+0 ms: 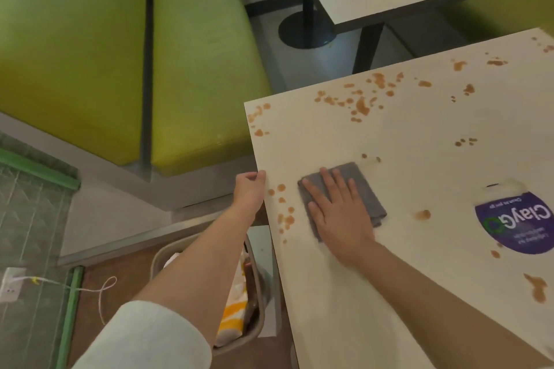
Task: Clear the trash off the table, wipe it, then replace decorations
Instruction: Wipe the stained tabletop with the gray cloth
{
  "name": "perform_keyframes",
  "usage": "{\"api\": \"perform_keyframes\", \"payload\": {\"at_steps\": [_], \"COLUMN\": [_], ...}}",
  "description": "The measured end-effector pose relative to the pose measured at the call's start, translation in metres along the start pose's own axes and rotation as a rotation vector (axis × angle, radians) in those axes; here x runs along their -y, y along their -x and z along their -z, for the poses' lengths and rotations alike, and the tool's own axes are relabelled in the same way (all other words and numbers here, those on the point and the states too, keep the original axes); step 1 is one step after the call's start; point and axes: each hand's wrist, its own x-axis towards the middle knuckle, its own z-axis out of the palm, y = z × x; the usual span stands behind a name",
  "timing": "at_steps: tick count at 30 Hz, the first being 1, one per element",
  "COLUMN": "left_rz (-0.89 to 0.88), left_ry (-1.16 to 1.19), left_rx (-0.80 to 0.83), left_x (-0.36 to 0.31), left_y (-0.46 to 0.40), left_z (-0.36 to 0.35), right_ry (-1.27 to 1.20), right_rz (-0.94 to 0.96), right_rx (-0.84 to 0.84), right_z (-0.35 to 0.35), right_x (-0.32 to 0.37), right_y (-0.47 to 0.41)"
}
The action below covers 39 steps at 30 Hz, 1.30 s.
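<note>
White sleeve (144,338) nearest lens. Left hand (250,189) grips left edge of stained white laminate table (419,135), fingers curled over rim. Right hand (338,213), fingers straight, presses folded grey cloth (364,186) flat near that edge. Beige trash bin (257,329) below.

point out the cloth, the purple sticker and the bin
cloth (358,181), head view, bare upper part beyond the fingers
purple sticker (520,223), head view, its middle
bin (163,252), head view, its left rim
</note>
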Motion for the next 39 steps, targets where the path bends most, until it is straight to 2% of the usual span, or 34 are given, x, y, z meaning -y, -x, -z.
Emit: {"api": "perform_keyframes", "payload": {"at_steps": [2,4,7,10,12,14,17,20,23,25,27,29,31,35,36,39], "left_rz": [0.037,0.085,0.151,0.186,0.211,0.226,0.224,0.195,0.177,0.161,0.163,0.192,0.211,0.237,0.246,0.273], "left_ry": [0.015,0.040,0.094,0.090,0.084,0.094,0.072,0.051,0.053,0.055,0.074,0.103,0.112,0.175,0.203,0.241], "left_rx": [-0.013,0.010,0.045,0.036,0.018,0.018,0.004,-0.018,-0.054,-0.059,-0.048,-0.039,-0.022,0.023,0.047,0.108], "left_x": [0.002,-0.003,-0.015,-0.019,-0.019,-0.021,-0.023,-0.020,-0.018,-0.019,-0.022,-0.022,-0.021,-0.020,-0.020,-0.017], "left_y": [-0.018,-0.023,-0.018,-0.024,-0.026,-0.027,-0.030,-0.033,-0.027,-0.023,-0.023,-0.024,-0.025,-0.028,-0.028,-0.029], "left_z": [-0.005,-0.006,-0.004,-0.001,-0.001,-0.001,-0.004,-0.008,-0.010,-0.010,-0.009,-0.007,-0.005,-0.001,0.001,0.004], "right_ry": [-0.001,0.001,0.019,-0.005,-0.026,-0.025,-0.003,-0.008,-0.004,-0.007,0.010,0.029,0.037,0.025,0.029,0.050], "right_rz": [0.150,0.184,-0.014,-0.167,-0.104,0.052,0.138,-0.081,-0.215,-0.137,0.020,0.136,0.138,-0.069,-0.059,0.127], "right_rx": [0.045,0.032,-0.015,-0.060,-0.051,0.016,0.050,0.005,-0.032,-0.038,-0.007,0.033,0.032,-0.013,-0.024,-0.003], "right_z": [0.001,0.008,0.021,0.019,0.011,0.004,0.015,0.030,0.029,0.014,0.002,0.001,0.006,0.009,0.005,-0.012], "right_x": [0.006,-0.016,-0.057,-0.049,-0.021,-0.005,-0.034,-0.070,-0.056,-0.019,0.012,0.012,-0.005,-0.005,0.010,0.046], "right_y": [0.014,0.002,-0.034,-0.054,-0.038,-0.012,-0.012,-0.045,-0.058,-0.044,-0.022,-0.016,-0.034,-0.076,-0.075,-0.040]}}
